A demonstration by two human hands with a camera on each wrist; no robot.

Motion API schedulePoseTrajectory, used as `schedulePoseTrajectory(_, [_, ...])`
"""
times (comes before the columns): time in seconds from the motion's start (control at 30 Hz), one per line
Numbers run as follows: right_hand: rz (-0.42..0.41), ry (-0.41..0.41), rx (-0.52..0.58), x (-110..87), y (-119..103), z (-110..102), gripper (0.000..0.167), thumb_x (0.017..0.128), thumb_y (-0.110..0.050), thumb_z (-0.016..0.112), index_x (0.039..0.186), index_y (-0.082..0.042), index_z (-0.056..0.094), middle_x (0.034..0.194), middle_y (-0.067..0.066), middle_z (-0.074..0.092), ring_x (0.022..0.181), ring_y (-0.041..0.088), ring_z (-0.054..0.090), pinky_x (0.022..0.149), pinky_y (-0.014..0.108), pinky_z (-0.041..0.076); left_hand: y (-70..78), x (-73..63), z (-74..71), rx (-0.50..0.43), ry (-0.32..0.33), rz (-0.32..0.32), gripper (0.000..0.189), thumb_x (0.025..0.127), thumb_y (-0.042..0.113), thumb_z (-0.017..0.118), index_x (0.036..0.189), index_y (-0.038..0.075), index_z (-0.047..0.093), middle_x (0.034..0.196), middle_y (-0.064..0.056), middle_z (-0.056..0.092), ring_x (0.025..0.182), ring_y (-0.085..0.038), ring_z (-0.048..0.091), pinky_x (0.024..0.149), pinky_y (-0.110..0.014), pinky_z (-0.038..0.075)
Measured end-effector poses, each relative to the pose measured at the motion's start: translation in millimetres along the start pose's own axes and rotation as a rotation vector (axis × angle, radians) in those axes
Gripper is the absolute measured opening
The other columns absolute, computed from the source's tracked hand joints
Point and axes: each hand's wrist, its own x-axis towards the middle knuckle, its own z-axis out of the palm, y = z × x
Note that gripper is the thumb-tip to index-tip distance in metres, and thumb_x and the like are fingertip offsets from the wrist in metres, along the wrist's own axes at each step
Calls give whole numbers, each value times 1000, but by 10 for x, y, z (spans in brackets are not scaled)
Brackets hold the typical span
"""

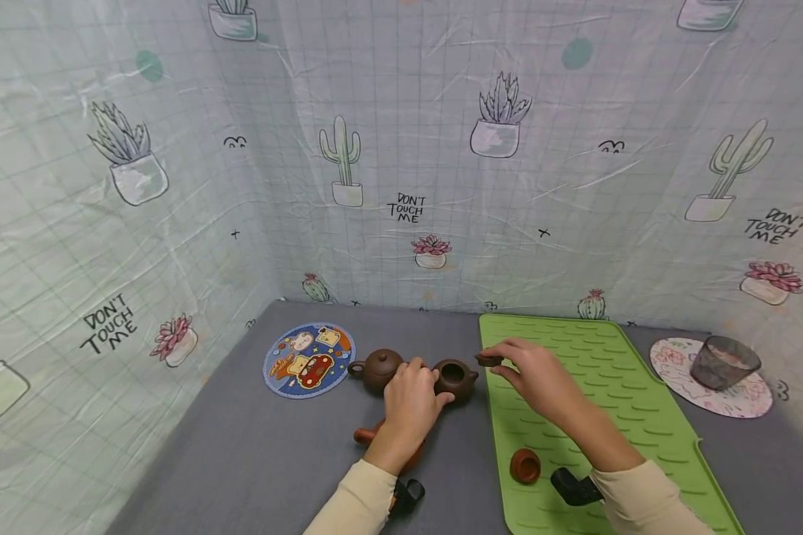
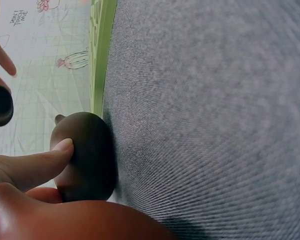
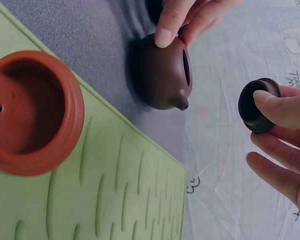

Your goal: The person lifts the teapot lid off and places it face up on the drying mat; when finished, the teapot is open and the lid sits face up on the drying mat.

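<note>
Teapots, three, left of the green mat (image 1: 616, 386): one lidded dark-brown teapot (image 1: 379, 371), one open dark-brown teapot (image 1: 453, 394), one reddish-brown teapot (image 2: 85, 222). Detached lids, two: the reddish-brown lid (image 1: 525, 467) lies hollow side up on the mat; the dark-brown lid (image 3: 250, 111) is raised at the mat's left edge. Open teapot contents: cannot be determined. Left hand (image 1: 411, 386): thumb and fingers grip the open teapot. Right hand (image 1: 530, 369): pinches the dark-brown lid.
</note>
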Motion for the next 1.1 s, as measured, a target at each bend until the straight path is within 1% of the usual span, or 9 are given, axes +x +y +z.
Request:
schedulePoseTrajectory(0.17, [-5, 6, -14, -39, 35, -56, 28, 85, -6, 79, 112, -14, 76, 103, -1, 75, 88, 16, 74, 71, 29, 59, -10, 1, -12, -5, 0, 2, 45, 70, 47, 91, 106, 21, 83, 96, -2, 70, 76, -19, 60, 64, -34, 57])
schedulePoseTrajectory(0.33, [8, 0, -12, -95, 77, -98, 27, 85, -8, 79, 112, -13, 77, 101, 0, 77, 85, 16, 74, 68, 28, 58, -18, -5, -10, -11, 2, 1, 45, 70, 47, 91, 105, 21, 84, 95, -2, 69, 75, -19, 60, 63, -33, 57])
schedulePoseTrajectory(0.5, [-5, -21, -25, -182, 110, -120, 28, 85, -8, 80, 112, -13, 78, 99, 0, 78, 88, 18, 75, 71, 31, 60, -21, -8, -3, -11, 10, 4, 44, 69, 47, 91, 104, 21, 84, 95, -1, 69, 75, -18, 60, 62, -33, 57])
schedulePoseTrajectory(0.67, [-6, -91, -22, -259, 145, -103, 28, 86, -9, 78, 114, -14, 78, 98, -2, 78, 87, 16, 74, 69, 27, 58, -10, -7, 2, 7, 2, 10, 44, 70, 49, 90, 105, 22, 84, 98, -1, 70, 77, -17, 61, 63, -32, 57])
schedulePoseTrajectory(0.83, [-3, -168, -6, -318, 184, -53, 28, 87, -9, 77, 116, -12, 77, 97, -2, 77, 85, 15, 74, 69, 25, 57, 4, -7, -10, 9, -11, 7, 46, 70, 49, 90, 107, 23, 83, 100, 0, 71, 78, -17, 61, 64, -31, 57])
schedulePoseTrajectory(0.97, [-20, -212, 9, -361, 217, -8, 27, 88, -9, 76, 116, -9, 77, 96, -1, 78, 85, 15, 74, 70, 26, 58, 1, -10, -11, 15, -13, 1, 47, 70, 50, 90, 108, 23, 83, 101, 0, 71, 80, -17, 62, 65, -32, 57])
schedulePoseTrajectory(1.1, [-20, -253, 15, -409, 250, 32, 27, 89, -9, 74, 116, -7, 77, 99, 2, 79, 89, 21, 75, 74, 32, 61, -3, -10, -11, 18, -8, 4, 46, 70, 50, 89, 108, 24, 83, 102, 0, 72, 80, -17, 62, 65, -32, 57])
